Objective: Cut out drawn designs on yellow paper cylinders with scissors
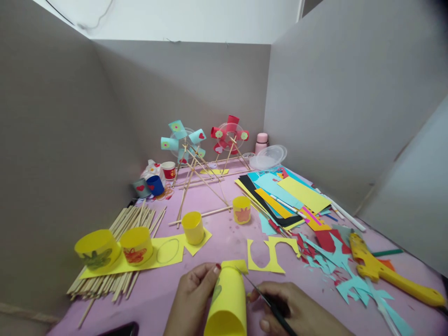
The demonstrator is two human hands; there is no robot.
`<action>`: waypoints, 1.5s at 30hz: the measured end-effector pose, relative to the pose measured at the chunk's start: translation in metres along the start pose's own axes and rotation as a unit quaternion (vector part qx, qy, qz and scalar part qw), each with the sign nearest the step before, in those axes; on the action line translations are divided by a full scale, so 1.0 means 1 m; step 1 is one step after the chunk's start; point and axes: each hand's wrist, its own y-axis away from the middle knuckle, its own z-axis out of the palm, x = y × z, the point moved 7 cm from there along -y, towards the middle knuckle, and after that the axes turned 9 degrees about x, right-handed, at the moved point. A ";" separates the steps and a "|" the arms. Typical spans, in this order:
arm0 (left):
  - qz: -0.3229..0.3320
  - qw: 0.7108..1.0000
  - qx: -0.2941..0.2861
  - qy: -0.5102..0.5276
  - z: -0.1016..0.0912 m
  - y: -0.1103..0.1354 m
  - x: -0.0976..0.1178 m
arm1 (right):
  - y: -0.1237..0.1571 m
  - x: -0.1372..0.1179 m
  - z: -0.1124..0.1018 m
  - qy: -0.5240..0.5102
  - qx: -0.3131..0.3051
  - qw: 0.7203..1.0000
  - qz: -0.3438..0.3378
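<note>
From the head camera, the left hand point(196, 290) is wrapped around a rolled tube of yellow paper point(227, 301), thumb pressed on its upper edge, and the tube lies between the two hands at the near edge of the pink table point(224, 240). The right hand point(296, 311) grips a slim dark-bladed tool point(261, 294) whose tip touches the tube's top corner. Just beyond the right hand lies a yellow paper offcut with round cut-outs point(271, 255), and farther right a yellow glue gun point(385, 271). Beyond the left hand stands a small yellow paper cylinder point(192, 227), with a bundle of wooden sticks point(115, 275) off to its left.
</note>
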 end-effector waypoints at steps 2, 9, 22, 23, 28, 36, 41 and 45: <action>0.003 1.000 -0.021 -0.021 0.003 0.002 0.001 | 0.002 0.000 -0.002 0.005 -0.011 1.000 0.009; 0.005 0.999 -0.026 -0.036 -0.001 -0.001 -0.002 | 0.008 0.006 -0.014 -0.017 -0.036 0.999 0.018; 0.010 1.000 0.004 0.024 -0.011 -0.005 0.007 | 0.013 -0.004 -0.011 0.051 -0.020 0.998 0.010; 0.009 1.000 0.007 0.029 -0.011 -0.005 0.006 | 0.013 -0.004 -0.010 0.040 -0.016 0.999 0.014; 0.004 0.999 0.024 0.031 -0.012 -0.004 0.006 | 0.017 -0.008 -0.008 -0.030 -0.016 0.998 0.050; -0.008 1.000 0.011 0.013 -0.006 0.000 0.004 | 0.014 -0.006 -0.005 0.017 -0.020 0.999 0.039; -0.004 0.999 -0.028 -0.034 0.001 0.001 -0.002 | 0.008 -0.016 -0.003 0.036 -0.019 0.998 -0.040; -0.031 0.997 -0.042 -0.049 0.002 -0.002 -0.018 | 0.005 -0.017 0.001 0.041 -0.022 0.997 -0.060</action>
